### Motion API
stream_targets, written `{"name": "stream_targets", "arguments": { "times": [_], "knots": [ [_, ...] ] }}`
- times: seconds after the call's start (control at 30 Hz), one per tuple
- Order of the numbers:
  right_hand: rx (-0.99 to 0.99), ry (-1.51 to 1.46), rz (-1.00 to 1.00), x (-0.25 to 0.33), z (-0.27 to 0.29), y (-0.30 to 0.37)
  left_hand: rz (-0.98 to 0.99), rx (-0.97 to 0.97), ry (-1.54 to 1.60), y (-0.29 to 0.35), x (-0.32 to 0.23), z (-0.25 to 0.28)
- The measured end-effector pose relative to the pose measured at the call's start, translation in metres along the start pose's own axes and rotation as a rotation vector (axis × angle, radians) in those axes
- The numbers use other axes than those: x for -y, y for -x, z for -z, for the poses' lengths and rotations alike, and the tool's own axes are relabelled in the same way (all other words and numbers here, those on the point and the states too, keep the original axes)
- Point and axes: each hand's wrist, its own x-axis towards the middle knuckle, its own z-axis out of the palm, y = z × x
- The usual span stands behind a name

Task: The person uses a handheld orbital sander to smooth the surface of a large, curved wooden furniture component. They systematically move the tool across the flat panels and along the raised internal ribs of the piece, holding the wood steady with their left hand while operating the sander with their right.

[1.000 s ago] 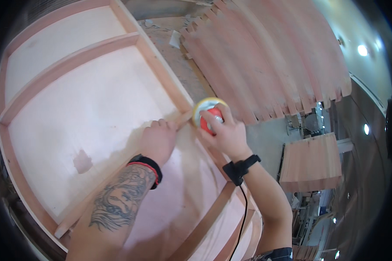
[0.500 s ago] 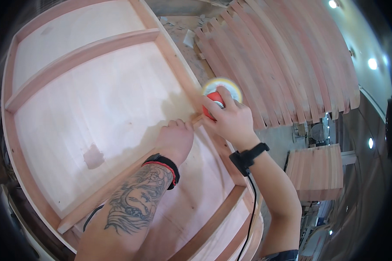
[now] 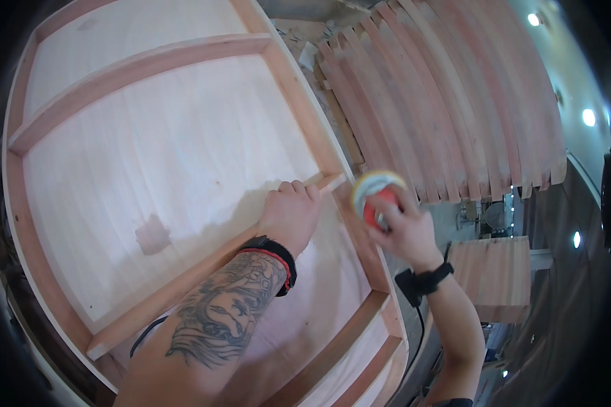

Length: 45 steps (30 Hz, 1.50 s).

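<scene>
A large shallow wooden panel (image 3: 183, 136) with a raised rim and crossbars lies before me, with a dark blotch on its pale sheet. My left hand (image 3: 290, 214) has its fingers curled over the middle crossbar (image 3: 166, 295), near the end that meets the right rim. Just outside that rim, my right hand (image 3: 412, 234) grips a red round sander (image 3: 381, 203) from above. The sander's pale, yellow-edged disc faces the rim's outer side. Motion blurs it, and I cannot tell whether it touches the wood.
Long wooden boards (image 3: 448, 108) stand in a row at the far right. A smaller block of boards (image 3: 490, 278) sits farther back. A cable (image 3: 421, 325) runs down from my right wristband. Several ceiling lamps (image 3: 588, 117) glow at the right edge.
My right hand and the sander have moved right and nearer to me along the rim. The left hand stays on the crossbar, and the view has shifted slightly.
</scene>
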Motion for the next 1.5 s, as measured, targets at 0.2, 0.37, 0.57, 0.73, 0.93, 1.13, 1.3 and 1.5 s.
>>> {"name": "stream_targets", "arguments": {
  "times": [0.2,0.37,0.57,0.73,0.93,1.13,1.3,1.5],
  "knots": [
    [-0.28,-0.287,-0.224,-0.017,-0.014,-0.072,-0.042,0.0,0.009,-0.003,0.0,0.005],
    [-0.207,-0.314,-0.218,-0.024,-0.026,-0.076,-0.046,-0.022,0.002,-0.002,0.002,0.003],
    [-0.063,-0.253,-0.156,-0.026,-0.022,-0.015,-0.044,-0.007,0.004,0.0,0.005,0.005],
    [0.251,-0.231,-0.083,-0.006,0.004,0.034,-0.043,-0.037,-0.006,0.001,0.005,0.002],
    [0.009,-0.193,-0.141,-0.01,0.001,0.004,-0.058,-0.008,0.0,0.0,0.003,0.004],
    [-0.086,-0.198,-0.097,-0.016,-0.021,0.013,-0.088,-0.027,-0.012,-0.003,0.006,0.003],
    [0.038,-0.084,-0.041,-0.01,-0.009,0.081,-0.091,0.05,-0.051,-0.004,-0.001,0.007],
    [0.037,-0.041,-0.091,-0.002,-0.009,0.17,-0.085,0.082,-0.045,-0.005,-0.008,0.003]
  ]
}}
